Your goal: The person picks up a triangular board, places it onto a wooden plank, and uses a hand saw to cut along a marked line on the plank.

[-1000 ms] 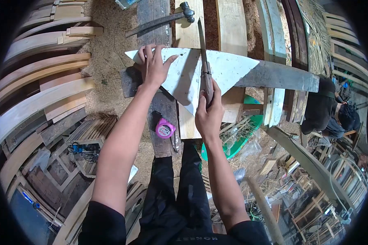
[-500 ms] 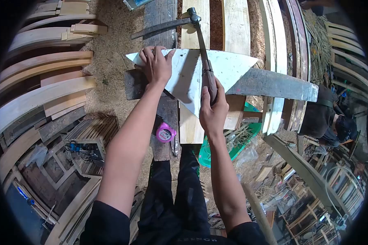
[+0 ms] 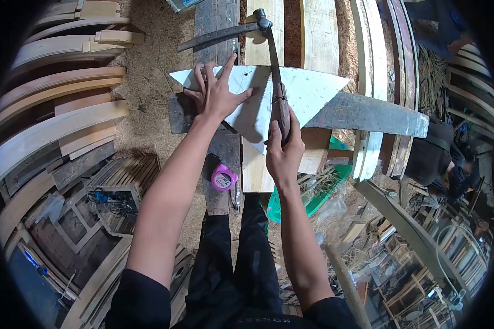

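My left hand (image 3: 217,96) lies with fingers spread on the left part of a white triangular board (image 3: 307,88), one finger reaching past its far edge. My right hand (image 3: 285,148) is wrapped around the brown handle of a handsaw (image 3: 281,107). Its thin dark blade points away from me across the middle of the board, with teeth showing near the handle. Beyond the board rests a hammer (image 3: 219,37), its head close to the saw's tip. Beneath the white board runs a long grey curved plank (image 3: 373,112).
A pink tape measure (image 3: 224,177) sits on a dark plank (image 3: 219,203) nearer me. Below the planks is a green basket (image 3: 313,205) with straw-like scraps. Curved wooden pieces (image 3: 60,118) are stacked at left. Another person (image 3: 436,151) is at the right.
My left hand's fingers have spread out and shifted slightly on the board, the thumb now pointing right. My right hand keeps hold of the handsaw, which has drawn very slightly toward me.
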{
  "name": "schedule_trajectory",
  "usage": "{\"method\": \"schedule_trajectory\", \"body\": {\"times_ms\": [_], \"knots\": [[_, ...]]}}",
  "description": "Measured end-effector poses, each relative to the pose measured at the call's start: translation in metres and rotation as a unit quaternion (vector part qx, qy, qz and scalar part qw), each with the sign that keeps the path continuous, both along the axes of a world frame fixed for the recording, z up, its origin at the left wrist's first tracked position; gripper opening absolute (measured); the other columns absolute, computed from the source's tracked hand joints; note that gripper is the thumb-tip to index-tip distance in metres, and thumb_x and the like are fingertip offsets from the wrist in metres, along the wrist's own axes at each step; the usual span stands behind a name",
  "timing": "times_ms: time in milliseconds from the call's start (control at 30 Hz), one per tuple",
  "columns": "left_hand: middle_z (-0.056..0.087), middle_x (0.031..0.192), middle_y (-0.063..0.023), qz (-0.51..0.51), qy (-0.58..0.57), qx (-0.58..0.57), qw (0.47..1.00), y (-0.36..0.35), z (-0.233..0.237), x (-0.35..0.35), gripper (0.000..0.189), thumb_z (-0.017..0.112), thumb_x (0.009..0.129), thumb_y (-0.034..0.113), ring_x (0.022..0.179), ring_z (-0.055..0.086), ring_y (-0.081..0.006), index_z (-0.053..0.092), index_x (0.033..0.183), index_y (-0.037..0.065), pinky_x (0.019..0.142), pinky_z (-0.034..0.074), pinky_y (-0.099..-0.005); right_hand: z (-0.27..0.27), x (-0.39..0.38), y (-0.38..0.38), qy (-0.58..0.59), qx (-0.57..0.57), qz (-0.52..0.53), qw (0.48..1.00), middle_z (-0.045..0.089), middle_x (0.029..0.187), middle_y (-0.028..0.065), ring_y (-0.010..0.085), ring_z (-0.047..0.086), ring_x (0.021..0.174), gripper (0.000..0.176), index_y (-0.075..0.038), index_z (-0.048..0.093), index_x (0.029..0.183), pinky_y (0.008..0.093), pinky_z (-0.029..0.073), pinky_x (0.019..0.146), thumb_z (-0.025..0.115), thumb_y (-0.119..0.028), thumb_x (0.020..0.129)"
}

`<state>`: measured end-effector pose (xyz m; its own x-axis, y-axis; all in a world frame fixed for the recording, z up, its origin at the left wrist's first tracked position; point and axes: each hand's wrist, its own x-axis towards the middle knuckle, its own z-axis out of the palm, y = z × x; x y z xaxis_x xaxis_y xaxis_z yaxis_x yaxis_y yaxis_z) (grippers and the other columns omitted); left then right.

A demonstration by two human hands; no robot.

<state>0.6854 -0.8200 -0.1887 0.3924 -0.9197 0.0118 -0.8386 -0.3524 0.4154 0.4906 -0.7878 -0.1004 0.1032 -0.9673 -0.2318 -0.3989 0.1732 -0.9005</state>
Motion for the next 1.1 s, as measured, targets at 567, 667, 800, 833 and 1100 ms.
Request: {"method": "schedule_trajectory", "body": {"times_ms": [567,667,800,833,1100], "knots": [[0.035,0.158,-0.0105,0.049,-0.094,-0.015,0.994,0.000,-0.002,-0.016,0.072,0.064,0.092,0.063,0.158,0.008,-0.0392,0.041,0.157,0.043,0.105,-0.001,-0.0897,0.007,0.009,-0.017,0.030,-0.105,0.029,0.994,0.072,0.102,0.0315,0.0431,0.075,0.091,0.048,-0.003,0.047,0.148,0.0448,0.057,0.075,0.059,-0.014,0.103],[0.032,0.163,-0.0111,0.046,-0.086,0.008,0.995,-0.001,-0.007,-0.014,0.072,0.057,0.093,0.070,0.160,0.001,-0.0382,0.043,0.156,0.039,0.105,-0.010,-0.0889,0.017,0.008,-0.013,0.011,-0.027,0.024,0.999,0.072,0.099,0.0306,0.0430,0.075,0.085,0.048,-0.004,0.046,0.149,0.0443,0.056,0.071,0.057,-0.016,0.104],[0.032,0.163,-0.0119,0.058,-0.098,0.021,0.993,-0.001,-0.007,-0.014,0.069,0.053,0.095,0.070,0.160,0.001,-0.0373,0.044,0.155,0.039,0.107,-0.009,-0.0879,0.022,0.003,-0.011,0.026,-0.031,0.015,0.999,0.072,0.101,0.0248,0.0321,0.070,0.084,0.046,-0.004,0.047,0.151,0.0387,0.054,0.071,0.053,-0.019,0.108],[0.033,0.163,-0.0120,0.057,-0.098,0.026,0.993,-0.002,-0.007,-0.013,0.067,0.051,0.096,0.069,0.160,0.001,-0.0370,0.044,0.155,0.039,0.107,-0.009,-0.0874,0.026,-0.001,-0.007,0.023,-0.008,0.008,1.000,0.073,0.105,0.0197,0.0218,0.065,0.084,0.045,-0.004,0.049,0.151,0.0342,0.053,0.074,0.052,-0.019,0.109],[0.033,0.163,-0.0122,0.028,-0.094,0.048,0.994,0.000,-0.005,-0.009,0.060,0.049,0.100,0.064,0.160,0.004,-0.0372,0.045,0.153,0.038,0.109,-0.008,-0.0869,0.060,-0.025,0.022,0.045,0.026,-0.005,0.999,0.070,0.084,0.0203,0.0160,0.055,0.058,0.043,-0.007,0.053,0.150,0.0355,0.047,0.055,0.049,-0.019,0.109]]}}
